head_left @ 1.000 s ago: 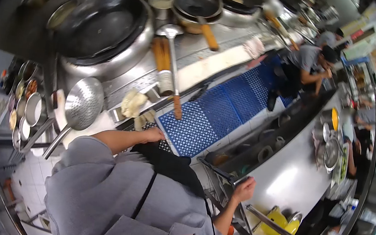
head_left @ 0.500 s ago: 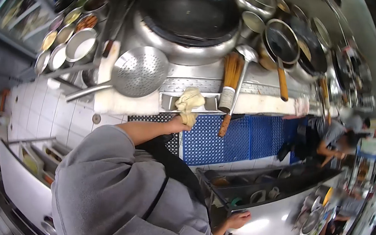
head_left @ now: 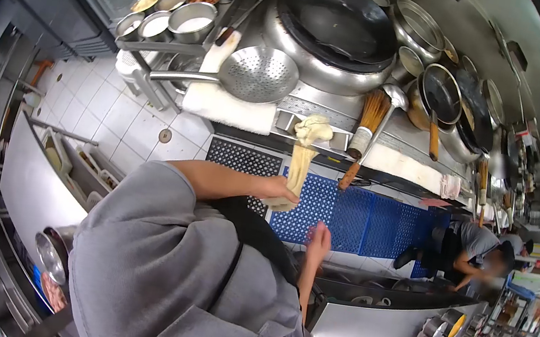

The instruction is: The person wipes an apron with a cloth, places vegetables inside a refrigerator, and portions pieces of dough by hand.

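Note:
A beige cloth (head_left: pixel 300 166) is gripped low down by my left hand (head_left: pixel 279 189), whose fingers are closed around it. From there the cloth stretches up to a bunched part lying on a narrow metal holder (head_left: pixel 340 141) at the counter's front edge. My right hand (head_left: pixel 318 240) is raised over the floor mats to the right, apart from the cloth; it holds nothing and its fingers look apart. Beyond the cloth lie a perforated strainer (head_left: pixel 259 75), a bamboo brush (head_left: pixel 372 117) and a long-handled ladle (head_left: pixel 395 98). A large black wok (head_left: pixel 337 17) sits behind them.
Metal containers (head_left: pixel 192 20) of ingredients stand at the back left. Pans (head_left: pixel 441 92) and pots fill the right of the counter. Blue mats (head_left: pixel 351 210) cover the floor. A steel counter (head_left: pixel 365 327) stands behind me; a co-worker (head_left: pixel 474 246) bends over at the right.
My left hand has drawn the lower end of the cloth down toward me, stretching it out. My right hand has come up and forward from beside the rear counter. The view has turned.

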Demonstrator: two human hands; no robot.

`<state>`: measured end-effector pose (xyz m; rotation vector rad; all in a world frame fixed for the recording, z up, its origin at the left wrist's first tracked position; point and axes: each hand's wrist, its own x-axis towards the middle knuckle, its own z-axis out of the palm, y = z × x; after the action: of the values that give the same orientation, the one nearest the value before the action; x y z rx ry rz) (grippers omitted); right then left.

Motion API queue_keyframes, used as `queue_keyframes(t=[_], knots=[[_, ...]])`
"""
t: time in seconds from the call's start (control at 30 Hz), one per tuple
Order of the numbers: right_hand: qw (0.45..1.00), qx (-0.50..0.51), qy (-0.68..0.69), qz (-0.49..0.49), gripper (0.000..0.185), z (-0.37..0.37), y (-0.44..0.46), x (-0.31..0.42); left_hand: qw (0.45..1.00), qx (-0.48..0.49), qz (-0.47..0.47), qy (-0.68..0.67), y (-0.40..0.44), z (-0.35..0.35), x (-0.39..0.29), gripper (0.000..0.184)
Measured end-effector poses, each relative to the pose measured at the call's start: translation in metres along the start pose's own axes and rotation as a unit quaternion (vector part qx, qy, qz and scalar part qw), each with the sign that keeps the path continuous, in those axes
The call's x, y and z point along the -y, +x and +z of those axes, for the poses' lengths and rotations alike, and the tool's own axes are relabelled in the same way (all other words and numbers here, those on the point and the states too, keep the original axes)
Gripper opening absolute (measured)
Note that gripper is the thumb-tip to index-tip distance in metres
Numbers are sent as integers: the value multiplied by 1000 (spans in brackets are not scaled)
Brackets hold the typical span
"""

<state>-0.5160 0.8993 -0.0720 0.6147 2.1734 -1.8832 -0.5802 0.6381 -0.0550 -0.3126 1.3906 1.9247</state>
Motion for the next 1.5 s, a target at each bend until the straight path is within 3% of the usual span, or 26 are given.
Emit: queue_keyframes(t=[0.07,0.17,0.2,0.27,0.33,0.4,0.47,0.57,0.63,0.7,0.73,0.87,0.97,1.0,1.07,1.13,1.17,1.23,1.3,1.4,1.47,1.5], knots=[[983,110,94,111,40,52,-1,37,997,14,-27,-70,-8,10,-6,41],[918,245,265,166,35,81,27,16,993,42,-4,-109,-19,16,-7,43],[928,227,257,144,34,84,25,18,996,65,5,-68,-21,12,-8,44],[949,191,230,95,31,82,24,25,982,120,-22,-144,-24,-2,-11,45],[948,163,245,118,30,70,20,38,957,172,-36,-232,-17,-23,-5,49],[953,127,242,128,27,64,7,66,953,38,-1,-300,8,-35,12,46],[963,193,175,73,27,74,-1,84,948,-127,-11,-290,5,-28,-3,42],[959,263,104,-16,22,108,-5,89,960,-163,-45,-225,32,-13,-1,34],[962,231,128,-71,18,135,4,88,946,8,-54,-321,17,6,-15,33],[983,128,20,-132,19,129,28,77,933,138,-37,-331,8,14,-24,33],[984,73,-33,-159,21,123,39,72,948,106,-71,-291,-22,22,-47,42],[998,10,56,-43,29,87,35,64,970,190,-123,-84,-51,6,-51,62],[997,17,-75,7,35,51,18,29,967,226,-83,78,-53,-47,-42,55],[986,-9,-155,-57,39,44,9,8,953,190,3,234,-63,-64,-49,48],[985,20,-163,-49,37,13,-3,-63,859,55,207,465,-110,-89,-87,30],[990,2,-135,34,36,13,-38,-79,839,-129,265,458,-151,-123,-120,29],[989,0,-133,60,34,15,-51,-85,740,-253,342,520,-158,-159,-119,26],[986,1,-124,107,29,23,-64,-93,620,-417,293,597,-193,-198,-148,24],[961,15,-269,63,23,34,-73,-90,471,-481,108,732,-217,-219,-165,23],[921,62,-385,22,21,38,-69,-133,501,-429,-67,748,-222,-247,-155,24],[918,110,-380,-5,25,27,-59,-183,486,-431,-44,759,-222,-262,-140,25],[933,101,-339,64,26,33,-68,-144,479,-432,-32,763,-221,-264,-135,25]])
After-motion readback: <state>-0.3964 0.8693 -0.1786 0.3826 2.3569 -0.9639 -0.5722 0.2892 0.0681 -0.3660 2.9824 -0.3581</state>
